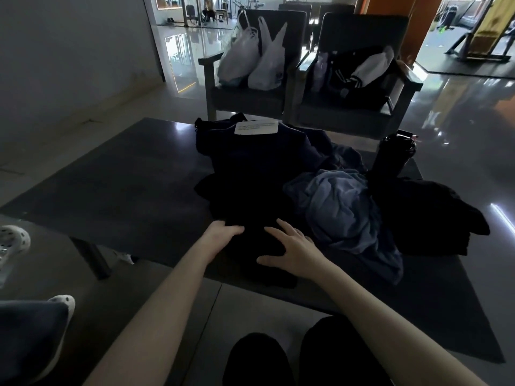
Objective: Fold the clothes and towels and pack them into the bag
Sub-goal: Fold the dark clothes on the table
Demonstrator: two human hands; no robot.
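Note:
A black garment (250, 176) lies spread on the dark low table (125, 185), its near end hanging toward me. My left hand (223, 232) grips its near left edge, fingers curled into the cloth. My right hand (289, 249) rests flat on the same garment with fingers spread. A crumpled blue towel (342, 213) lies just right of my right hand. Another dark garment (426, 215) sits folded at the table's right end. A dark blue cloth (323, 151) lies bunched behind the towel. No bag for packing can be told apart on the table.
A white paper label (256, 127) lies on the black garment's far end. A black bottle (393, 157) stands at the table's far right. Two armchairs stand behind: one (211, 79) holds white plastic bags (253, 59), the other a black jacket (359, 76). White perforated shoes (14, 240) are at left.

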